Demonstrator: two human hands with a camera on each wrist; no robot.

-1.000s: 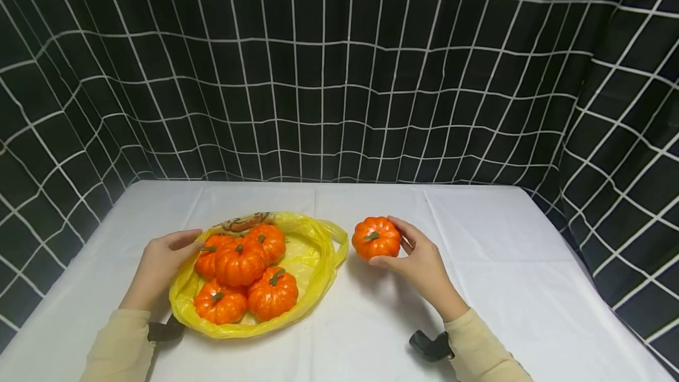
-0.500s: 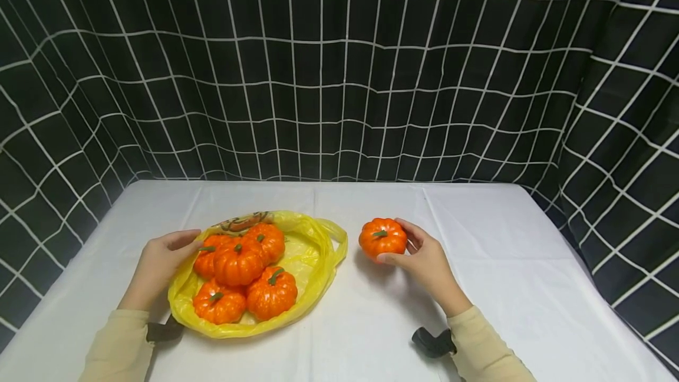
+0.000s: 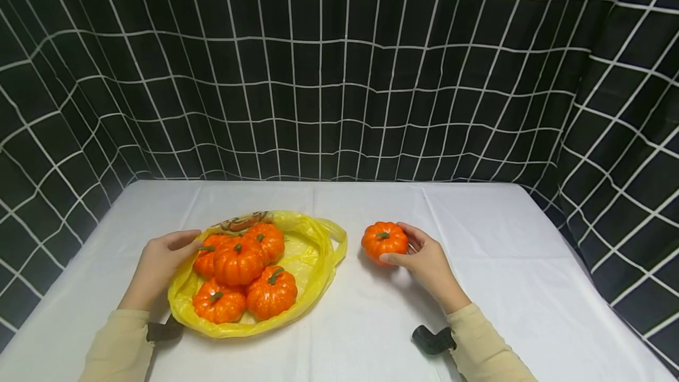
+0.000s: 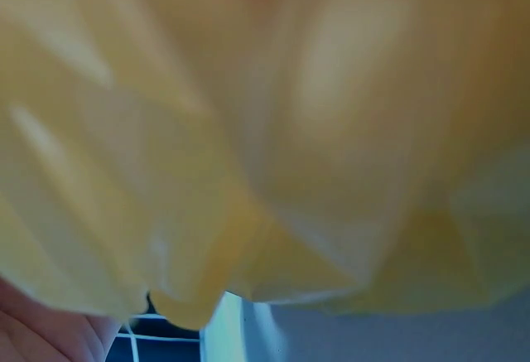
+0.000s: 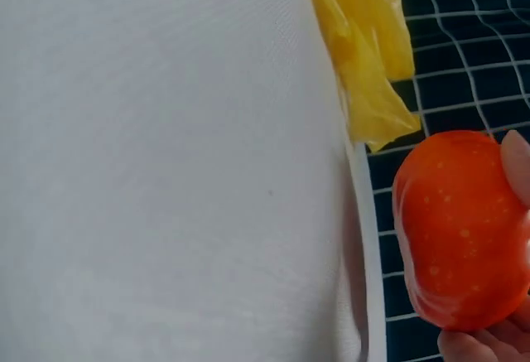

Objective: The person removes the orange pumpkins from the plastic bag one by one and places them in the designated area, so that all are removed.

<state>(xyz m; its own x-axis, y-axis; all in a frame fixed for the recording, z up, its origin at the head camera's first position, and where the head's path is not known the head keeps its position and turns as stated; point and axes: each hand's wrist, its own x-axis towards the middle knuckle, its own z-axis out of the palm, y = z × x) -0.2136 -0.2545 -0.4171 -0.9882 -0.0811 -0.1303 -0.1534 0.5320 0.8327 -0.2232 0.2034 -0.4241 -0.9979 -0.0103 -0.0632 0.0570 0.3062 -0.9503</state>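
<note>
A yellow plastic bag (image 3: 313, 296) lies spread with its mouth up on the left half of the table. Several small orange pumpkins (image 3: 240, 262) with green stems are heaped inside it. My left hand (image 3: 165, 261) holds the bag's left rim between thumb and fingers; in the left wrist view the yellow film (image 4: 190, 171) hides most of the work. To the right of the bag, my right hand (image 3: 424, 261) grips another small pumpkin (image 3: 383, 240) from its right side, stem up. The right wrist view shows this pumpkin (image 5: 460, 234) with fingertips at its edge.
A white cloth (image 3: 361, 335) covers the table. Black curtains with a white grid (image 3: 339, 75) stand behind it and at both sides. A bag handle loop (image 3: 336, 237) points toward the right hand. Each wrist carries a black camera mount (image 3: 432, 341).
My right hand has moved a little to the right with the pumpkin, away from the bag, then slightly nearer the front. The left hand and the bag have hardly moved.
</note>
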